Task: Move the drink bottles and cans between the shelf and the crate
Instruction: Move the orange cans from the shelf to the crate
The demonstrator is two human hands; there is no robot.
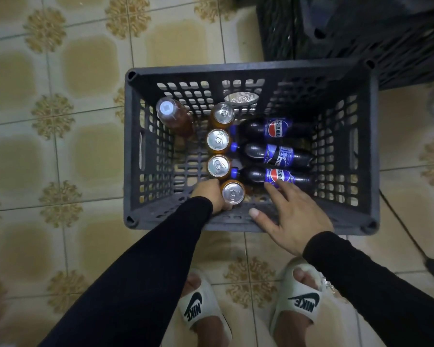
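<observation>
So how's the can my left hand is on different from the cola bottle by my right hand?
The can stands upright, held by the left hand; the cola bottle lies on its side, the open right hand just above it. The can is short with a silver top, the bottle long and dark. Both are inside the crate.

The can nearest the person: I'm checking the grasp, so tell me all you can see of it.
The nearest can stands upright at the crate's near wall, last in a row of four. Its silver top with unopened pull tab faces up; the body looks orange. The left hand grips its side, its fingers hidden behind the can.
</observation>
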